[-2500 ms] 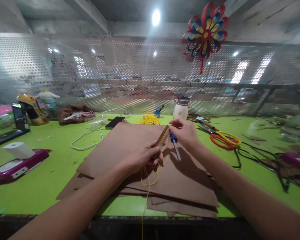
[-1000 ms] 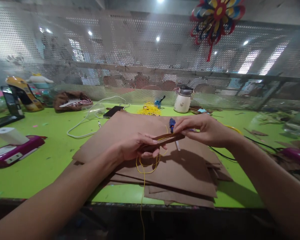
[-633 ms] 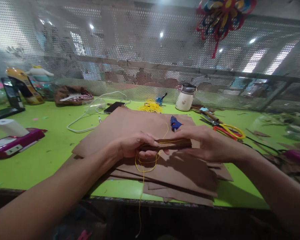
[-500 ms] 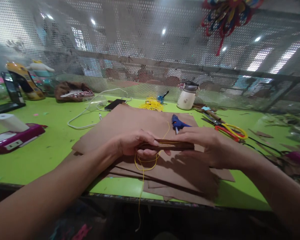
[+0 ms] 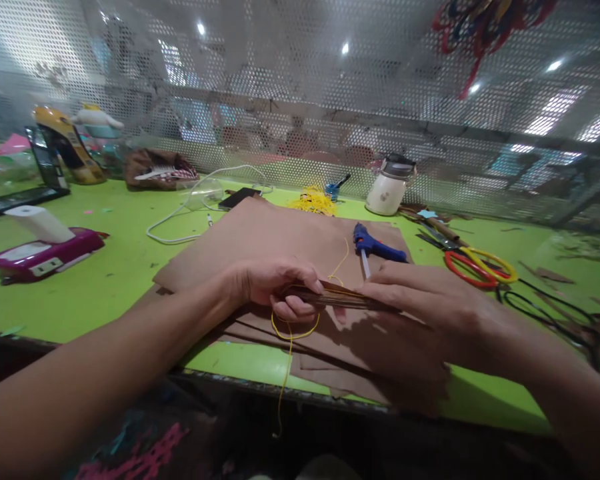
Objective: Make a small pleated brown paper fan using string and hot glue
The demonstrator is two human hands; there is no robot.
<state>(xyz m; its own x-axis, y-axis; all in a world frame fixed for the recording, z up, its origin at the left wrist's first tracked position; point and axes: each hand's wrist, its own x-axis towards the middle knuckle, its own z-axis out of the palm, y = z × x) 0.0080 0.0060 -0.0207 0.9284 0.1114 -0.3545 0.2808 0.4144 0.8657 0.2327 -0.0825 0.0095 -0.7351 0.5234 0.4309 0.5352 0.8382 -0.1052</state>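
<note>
We see matt, smooth brown paper in the large sheets (image 5: 273,237) and the same dull finish on the layered strip (image 5: 341,298). The green tabletop (image 5: 123,220) looks smooth, faintly glossy; the purple power strip (image 5: 83,245) is shiny plastic, the blue glue gun (image 5: 384,250) duller plastic.

- We can read no words, numbers or brands anywhere.
- On the purple power strip (image 5: 83,245) we see a pale panel (image 5: 27,251), too blurred for us to make out any print.
- On the white jar (image 5: 387,190) we see a small greyish mark (image 5: 384,197), its shape unclear.
- The yellow-and-black bottle (image 5: 70,145) is too blurred for us to read.
</note>
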